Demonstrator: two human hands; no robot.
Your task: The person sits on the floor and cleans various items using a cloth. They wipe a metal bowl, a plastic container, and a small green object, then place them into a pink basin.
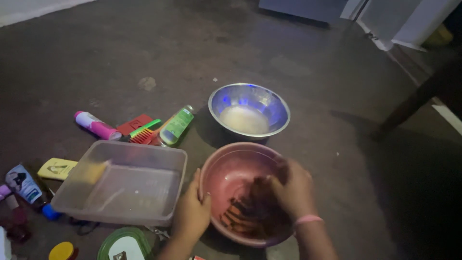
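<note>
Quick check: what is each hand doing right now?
Left hand: closed on the rim of the pink bowl.
Right hand: inside that bowl on dark strands; grip cannot be told.

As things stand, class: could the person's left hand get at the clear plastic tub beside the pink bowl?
Probably yes. The left hand grips the rim of the pink bowl, and the clear plastic tub lies right next to it, open-topped, with nothing between them.

Head camera looks steeply down, close over the floor (313,96).
</note>
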